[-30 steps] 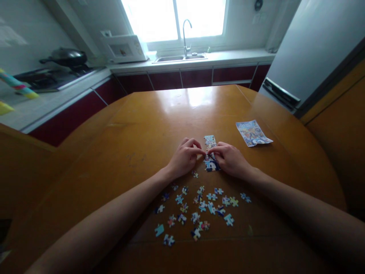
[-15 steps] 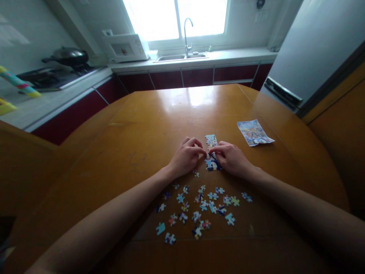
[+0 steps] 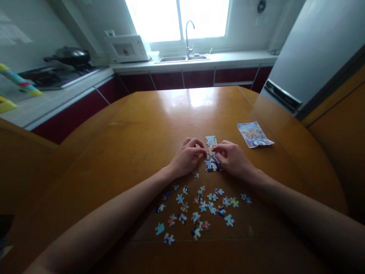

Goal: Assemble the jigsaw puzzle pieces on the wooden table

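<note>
A partly joined strip of jigsaw puzzle (image 3: pixel 211 141) lies on the wooden table between my hands, its long side pointing away from me. My left hand (image 3: pixel 186 156) pinches at the strip's left edge, thumb and forefinger close together. On the right edge, my right hand (image 3: pixel 233 159) is closed with its fingers curled and its fingertips on the middle of the strip. The fingers cover the pieces under them. One loose puzzle piece (image 3: pixel 195 174) lies just below my left hand. Several more loose pieces (image 3: pixel 211 207) are scattered nearer to me, between my forearms.
A creased picture sheet (image 3: pixel 253 134) lies to the right beyond my right hand. The table (image 3: pixel 137 125) reaches towards a counter with a sink (image 3: pixel 172 59) and a microwave (image 3: pixel 127 48). A wok (image 3: pixel 70 56) stands on the stove at left; a fridge (image 3: pixel 319 49) stands at right.
My right fingertips have shifted slightly to the right on the strip. My left hand stays at the left edge. The loose pieces lie as before; the view has tilted a little.
</note>
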Demonstrator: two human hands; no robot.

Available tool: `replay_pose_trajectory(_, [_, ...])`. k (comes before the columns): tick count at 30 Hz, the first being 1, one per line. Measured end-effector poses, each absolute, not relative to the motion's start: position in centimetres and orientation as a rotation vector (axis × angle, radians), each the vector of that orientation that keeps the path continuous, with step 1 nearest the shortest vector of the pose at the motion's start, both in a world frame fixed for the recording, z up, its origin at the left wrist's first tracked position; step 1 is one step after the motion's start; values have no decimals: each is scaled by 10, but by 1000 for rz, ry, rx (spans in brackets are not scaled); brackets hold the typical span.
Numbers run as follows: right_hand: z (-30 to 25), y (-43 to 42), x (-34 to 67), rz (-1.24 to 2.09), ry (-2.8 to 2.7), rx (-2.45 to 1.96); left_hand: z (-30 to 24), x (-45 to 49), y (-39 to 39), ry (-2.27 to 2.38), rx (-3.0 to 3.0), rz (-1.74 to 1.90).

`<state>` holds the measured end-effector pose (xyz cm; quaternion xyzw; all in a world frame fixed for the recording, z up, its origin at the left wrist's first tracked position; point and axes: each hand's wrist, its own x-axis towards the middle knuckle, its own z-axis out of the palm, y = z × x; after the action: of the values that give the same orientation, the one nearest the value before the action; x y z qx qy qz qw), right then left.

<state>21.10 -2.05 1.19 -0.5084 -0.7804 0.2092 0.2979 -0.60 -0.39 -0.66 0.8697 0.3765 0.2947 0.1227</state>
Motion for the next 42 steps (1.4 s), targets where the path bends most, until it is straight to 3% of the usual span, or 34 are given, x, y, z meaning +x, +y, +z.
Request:
replay_pose_trajectory(8, [25, -72, 179, 561, -2341, -717, -5, -5, -1, 1176, 2361, 1212])
replay_pose_trajectory(15, [9, -93, 158, 486, -2624, -407, -7, -4, -1, 1200, 2358, 1146])
replay_pose_trajectory(31, [18, -88, 157, 553, -2757, -401, -4, -2, -3, 1222, 2345, 1201])
replay_pose_trajectory(36, [23, -86, 161, 917, -2598, -364, -3, -3, -3, 1206, 2366, 1197])
replay_pose_trajectory(39, [29, -78, 170, 1215, -2286, -580, 0, -4, -4, 1154, 2377, 1273])
replay_pose_trajectory(42, [33, -61, 182, 1247, -1912, -841, 6, -4, -8, 1100, 2389, 1373])
